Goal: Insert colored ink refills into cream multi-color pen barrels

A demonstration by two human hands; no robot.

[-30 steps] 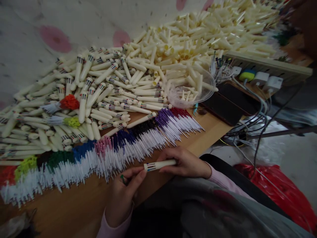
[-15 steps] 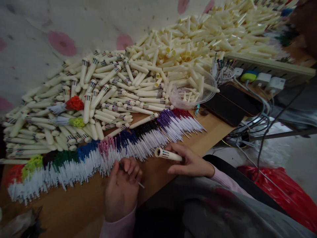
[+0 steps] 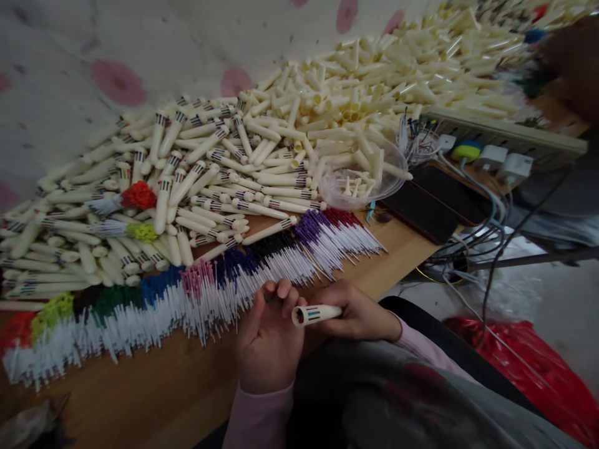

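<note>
My right hand [image 3: 358,315] is closed round a cream multicolour pen barrel [image 3: 316,315]. The barrel's slotted, open end points left, and coloured bits show inside. Just left of that end, my left hand [image 3: 271,343] is palm up with its fingers curled. A small dark piece shows at its fingertips, apparently the coloured end of a pen refill; most of it is hidden. Behind both hands runs a long row of white pen refills [image 3: 224,305], grouped by the colour of their ends, including purple refill ends [image 3: 309,226] and pink refill ends [image 3: 199,277].
Multicolour pens [image 3: 187,184] are heaped at the back left, cream tubes [image 3: 374,81] at the back right. A clear plastic bowl [image 3: 344,199] holds small cream parts. Phones [image 3: 421,212] lie beside a power strip [image 3: 510,131] with cables. A red bag [image 3: 524,355] lies lower right.
My left hand has moved right, up to the open end of the pen barrel. The white refill tip that stuck out of it no longer shows. My right hand still holds the barrel, now turned slightly.
</note>
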